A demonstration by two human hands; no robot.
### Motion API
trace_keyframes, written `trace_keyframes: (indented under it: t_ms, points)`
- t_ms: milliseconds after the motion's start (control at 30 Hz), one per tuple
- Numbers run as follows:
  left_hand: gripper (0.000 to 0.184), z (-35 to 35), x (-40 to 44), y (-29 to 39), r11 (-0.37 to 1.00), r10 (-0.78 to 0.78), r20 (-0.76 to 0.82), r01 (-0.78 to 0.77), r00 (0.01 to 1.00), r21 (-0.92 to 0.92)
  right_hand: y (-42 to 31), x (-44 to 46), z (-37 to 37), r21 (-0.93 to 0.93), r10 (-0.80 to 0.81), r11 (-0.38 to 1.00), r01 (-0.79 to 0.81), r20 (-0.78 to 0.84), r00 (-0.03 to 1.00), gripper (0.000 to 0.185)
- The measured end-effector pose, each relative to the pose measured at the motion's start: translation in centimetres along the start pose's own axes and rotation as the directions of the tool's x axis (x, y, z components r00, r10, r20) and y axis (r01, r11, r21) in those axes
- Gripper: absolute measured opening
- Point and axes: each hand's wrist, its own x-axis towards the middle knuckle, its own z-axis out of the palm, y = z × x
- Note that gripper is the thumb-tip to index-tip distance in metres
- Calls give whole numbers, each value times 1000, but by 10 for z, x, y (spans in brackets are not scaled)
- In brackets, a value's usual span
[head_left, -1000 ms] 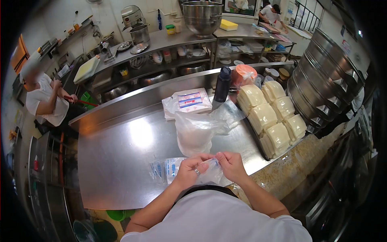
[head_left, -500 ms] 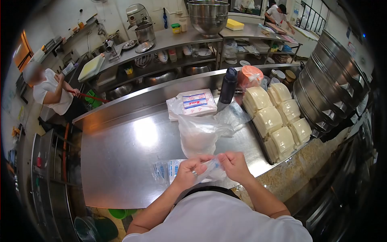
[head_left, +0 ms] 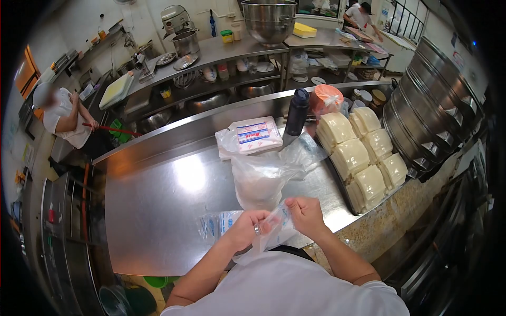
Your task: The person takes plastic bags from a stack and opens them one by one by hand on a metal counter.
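Observation:
Between my two hands hangs a clear plastic bag (head_left: 268, 238) with blue print, over the table's near edge. The fingers of my left hand (head_left: 245, 230), which wears a ring, are closed on its left side; some fingertips show blurred through the film. My right hand (head_left: 307, 216) pinches its upper right edge. Flat printed plastic bags (head_left: 213, 224) lie beside my left hand. Just beyond my hands stands a bulging translucent bag (head_left: 256, 181) with whitish contents. To the right, a dark tray (head_left: 340, 192) bears several stacks of pale, square, wrapped sheets (head_left: 352, 158).
A printed white package (head_left: 253, 136), a dark bottle (head_left: 297, 111) and an orange bag (head_left: 326, 99) line the table's back. Tall stacked metal steamers (head_left: 427, 102) rise at right. One person (head_left: 68, 118) holds a red pole at left; another (head_left: 361, 18) works far back.
The plastic bag between my hands has spread wider and hangs lower. My left hand has shifted slightly, with its fingers now against the film. The person at left has moved the red pole a little.

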Motion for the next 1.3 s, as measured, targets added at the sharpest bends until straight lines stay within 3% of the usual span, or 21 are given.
trace_keyframes:
  t_ms: [67,133,200,233,267,300,400,500,600,700,733,800,933,1000,1033,1100,1167,1200,1300]
  points:
    - [37,-14,-1,-5,970,48,41,-57,998,238,-1,-1,0,6,51,999,-51,-4,999,43]
    - [30,-7,-3,5,970,2,-73,-19,997,-242,-1,-1,2,100,123,988,-120,-26,992,43]
    - [24,-9,-2,10,852,38,55,-3,998,-524,-1,0,5,280,223,939,-200,-53,973,42]
    - [21,-18,1,10,819,126,223,26,967,-573,0,5,-1,572,333,762,-305,58,941,39]
    - [19,-25,3,13,788,220,379,65,899,-612,3,13,-12,784,393,488,-385,196,898,36]
    - [18,-28,4,22,846,174,327,30,929,-533,3,23,-22,888,397,151,-434,348,850,34]
    - [19,-31,19,68,955,106,159,-56,982,-291,-11,52,-46,872,102,-21,-489,488,867,33]
    - [20,-30,48,110,992,82,-10,-82,997,-97,-16,96,-52,886,-40,-117,-448,447,894,32]
    - [16,-42,64,124,998,32,-196,-42,980,-45,-10,120,-42,924,108,-50,-379,382,918,24]
    - [19,-50,73,117,994,-33,-424,74,905,82,7,117,-14,836,324,343,-428,322,889,20]
    - [20,-50,72,112,981,-44,-504,133,862,143,21,112,1,808,371,359,-467,336,866,18]
    - [23,-51,66,99,992,-83,-469,116,879,41,53,98,34,743,470,378,-553,361,806,16]
    - [24,-102,94,42,967,-233,-391,171,890,-186,87,92,69,790,488,362,-495,292,822,14]
    - [19,-130,101,11,959,-260,-349,199,901,-201,100,94,74,785,504,356,-507,295,811,12]
    - [17,-140,99,-7,954,-276,-326,216,904,-208,105,92,81,720,513,467,-513,252,821,13]
    - [13,-143,87,-51,940,-252,-357,139,899,-311,108,90,92,546,502,669,-505,169,848,19]
    - [18,-150,101,-78,921,-223,-440,40,870,-388,91,96,72,447,481,706,-549,266,835,34]
    - [19,-142,89,-78,955,-148,-494,-6,857,-297,84,88,60,388,486,716,-581,320,813,42]
    - [19,-111,64,-28,987,144,-591,-158,794,28,81,84,23,581,220,713,-391,344,913,66]
